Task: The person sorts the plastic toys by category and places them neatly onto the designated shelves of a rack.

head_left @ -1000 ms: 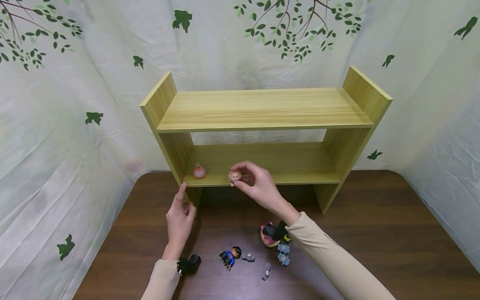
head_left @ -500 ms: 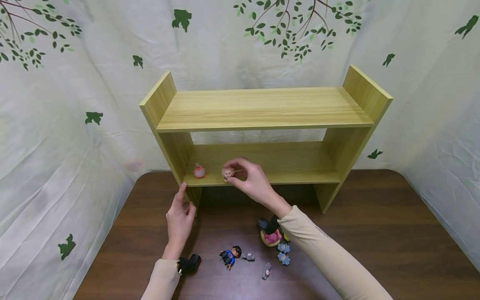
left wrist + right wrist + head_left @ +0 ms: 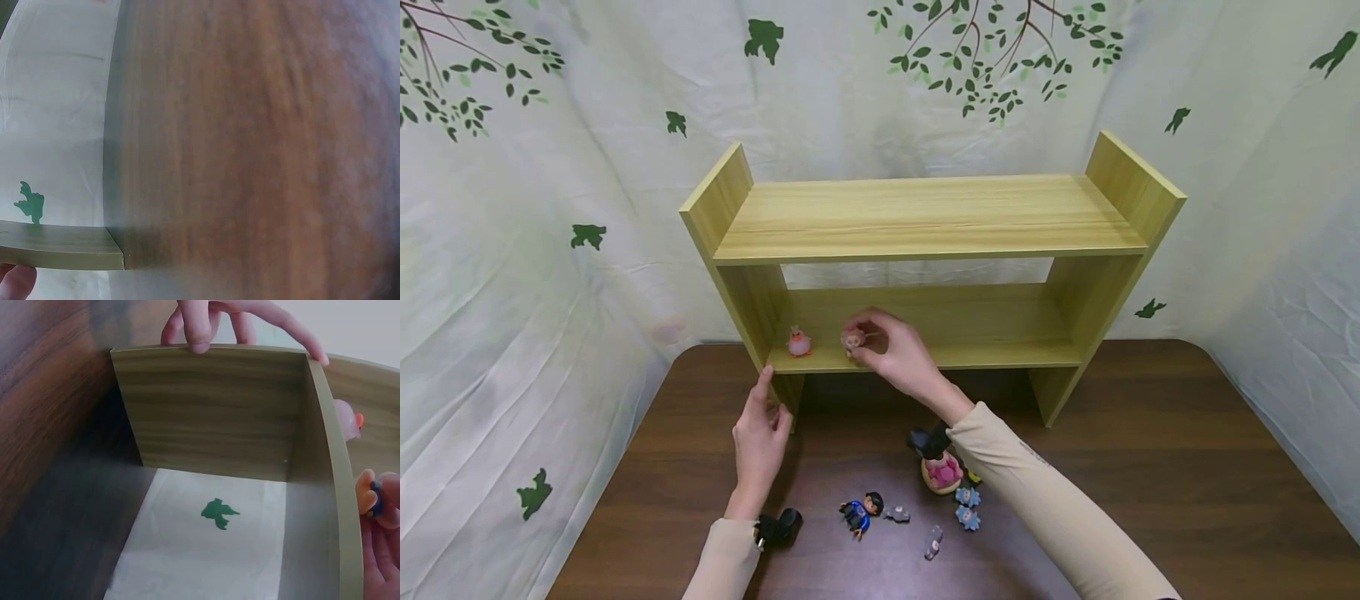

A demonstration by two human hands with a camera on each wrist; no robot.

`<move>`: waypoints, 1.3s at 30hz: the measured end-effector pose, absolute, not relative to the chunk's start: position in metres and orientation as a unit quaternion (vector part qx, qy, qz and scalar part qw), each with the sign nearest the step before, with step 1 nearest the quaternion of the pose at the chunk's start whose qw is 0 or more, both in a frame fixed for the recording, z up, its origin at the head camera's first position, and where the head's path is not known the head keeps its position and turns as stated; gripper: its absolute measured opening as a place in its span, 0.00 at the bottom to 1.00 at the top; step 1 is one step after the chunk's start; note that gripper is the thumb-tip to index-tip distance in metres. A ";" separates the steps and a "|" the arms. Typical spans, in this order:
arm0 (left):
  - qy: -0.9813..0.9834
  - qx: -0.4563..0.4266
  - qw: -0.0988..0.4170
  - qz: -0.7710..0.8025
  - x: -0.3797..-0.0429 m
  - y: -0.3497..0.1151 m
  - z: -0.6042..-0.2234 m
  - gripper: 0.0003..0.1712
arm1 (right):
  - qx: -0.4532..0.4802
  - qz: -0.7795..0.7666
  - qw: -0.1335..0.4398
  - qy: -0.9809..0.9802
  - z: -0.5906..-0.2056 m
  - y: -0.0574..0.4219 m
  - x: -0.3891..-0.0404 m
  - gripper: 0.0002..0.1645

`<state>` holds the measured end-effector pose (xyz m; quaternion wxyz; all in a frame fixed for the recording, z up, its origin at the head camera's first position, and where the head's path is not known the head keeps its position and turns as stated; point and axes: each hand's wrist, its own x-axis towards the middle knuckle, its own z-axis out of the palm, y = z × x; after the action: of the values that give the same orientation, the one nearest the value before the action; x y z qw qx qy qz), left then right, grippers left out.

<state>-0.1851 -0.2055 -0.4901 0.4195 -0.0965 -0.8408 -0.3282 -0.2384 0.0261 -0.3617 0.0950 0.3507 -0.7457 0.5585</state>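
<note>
Head view: a small pale figurine (image 3: pixel 852 340) was near the pink bird figurine (image 3: pixel 798 342), to its right and apart from it, by the lower board of the wooden shelf (image 3: pixel 925 217). Its long axis, and any contact with the board, could not be made out. The right hand (image 3: pixel 898 354), farther right of the bird, pinched it in thumb and fingers. The left hand (image 3: pixel 758 437), to the bird's near left, touched the shelf's front edge, index finger extended, farther from the pale figurine.

Long beige sleeves (image 3: pixel 1051 498), black wrist cameras (image 3: pixel 781 528)
</note>
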 end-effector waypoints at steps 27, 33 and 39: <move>-0.840 -0.099 0.419 -0.330 -0.184 -0.205 -0.489 0.47 | 0.356 0.513 0.106 -0.774 -0.362 0.014 -0.247 0.14; -0.841 -0.099 0.417 -0.331 -0.184 -0.205 -0.490 0.47 | 0.356 0.511 0.105 -0.775 -0.362 0.016 -0.248 0.16; -0.843 -0.096 0.414 -0.330 -0.184 -0.205 -0.491 0.47 | 0.349 0.515 0.092 -0.777 -0.359 0.017 -0.247 0.17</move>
<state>-0.1841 -0.2049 -0.4909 0.4140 -0.0961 -0.8429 -0.3301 -0.2466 0.0171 -0.3593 0.0923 0.3493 -0.7771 0.5154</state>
